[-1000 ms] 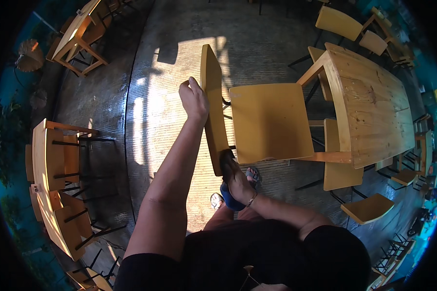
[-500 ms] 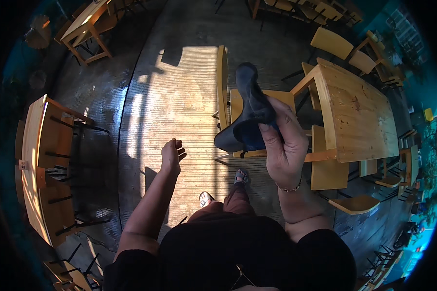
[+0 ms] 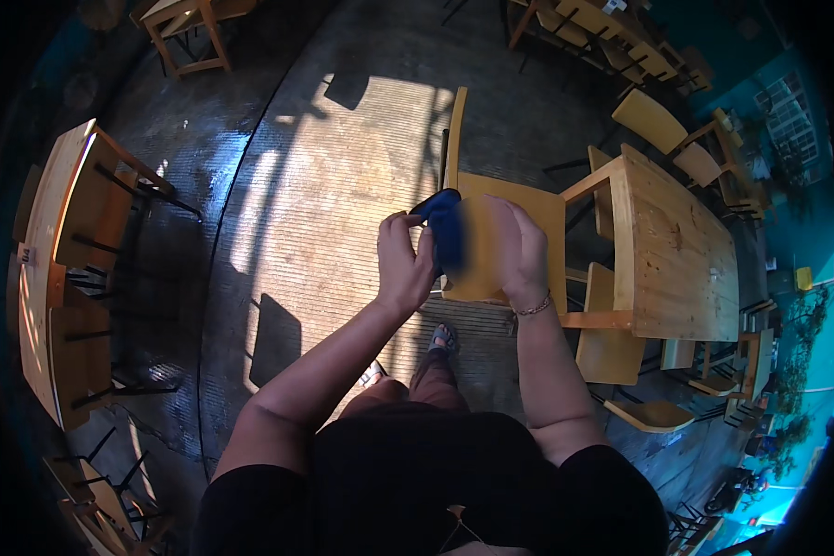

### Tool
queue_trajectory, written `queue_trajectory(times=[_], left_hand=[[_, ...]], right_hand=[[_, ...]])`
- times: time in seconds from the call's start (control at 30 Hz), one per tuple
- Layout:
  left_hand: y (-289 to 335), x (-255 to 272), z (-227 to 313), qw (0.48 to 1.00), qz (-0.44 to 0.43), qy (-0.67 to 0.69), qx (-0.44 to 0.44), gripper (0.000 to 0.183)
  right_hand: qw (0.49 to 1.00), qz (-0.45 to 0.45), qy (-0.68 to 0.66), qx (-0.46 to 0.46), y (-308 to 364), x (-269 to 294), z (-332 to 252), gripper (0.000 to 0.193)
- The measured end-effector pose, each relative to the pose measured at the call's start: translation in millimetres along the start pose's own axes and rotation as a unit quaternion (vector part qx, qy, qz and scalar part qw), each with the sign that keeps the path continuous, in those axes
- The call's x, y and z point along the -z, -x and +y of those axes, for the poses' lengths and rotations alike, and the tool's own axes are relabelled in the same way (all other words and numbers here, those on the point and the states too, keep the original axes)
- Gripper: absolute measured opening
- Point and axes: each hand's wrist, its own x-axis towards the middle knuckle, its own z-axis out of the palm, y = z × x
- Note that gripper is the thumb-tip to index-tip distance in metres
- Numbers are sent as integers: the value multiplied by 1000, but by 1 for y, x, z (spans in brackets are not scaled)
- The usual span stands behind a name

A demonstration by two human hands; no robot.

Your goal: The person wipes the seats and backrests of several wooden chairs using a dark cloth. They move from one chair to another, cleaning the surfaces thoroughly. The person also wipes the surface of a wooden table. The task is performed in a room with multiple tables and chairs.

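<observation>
A dark blue cap (image 3: 447,236) with a black brim is held up in front of me, above the seat of a wooden chair. My left hand (image 3: 404,264) grips its left edge, fingers on the brim side and thumb against the blue fabric. To the right of the cap is my right hand (image 3: 521,250), its visible fingers stretched out and a bracelet at the wrist. A blurred yellowish patch lies between that hand and the cap, so the fingertips are partly hidden. I see no contact between them.
The chair (image 3: 519,208) stands close in front, against a wooden table (image 3: 681,250) on the right. Another table (image 3: 51,269) with chairs lines the left side. More tables and chairs are at the back. Sunlight falls on the ribbed floor (image 3: 343,176) by my feet.
My left hand has come up and right to take hold of the cap. My right hand has moved slightly left and no longer visibly grips it. The cap has turned, showing more blue.
</observation>
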Motion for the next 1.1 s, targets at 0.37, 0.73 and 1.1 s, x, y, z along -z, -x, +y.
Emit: queue_trajectory(times=[0.37, 0.73, 1.1], left_hand=[[-76, -67, 24, 937, -196, -52, 284, 58], [-172, -106, -39, 972, -108, 46, 204, 53], [-83, -76, -9, 910, -160, 285, 256, 50]], right_hand=[[984, 53, -37, -164, -21, 68, 95, 42], [993, -38, -90, -71, -207, -39, 128, 57], [981, -146, 108, -71, -285, -84, 171, 70]])
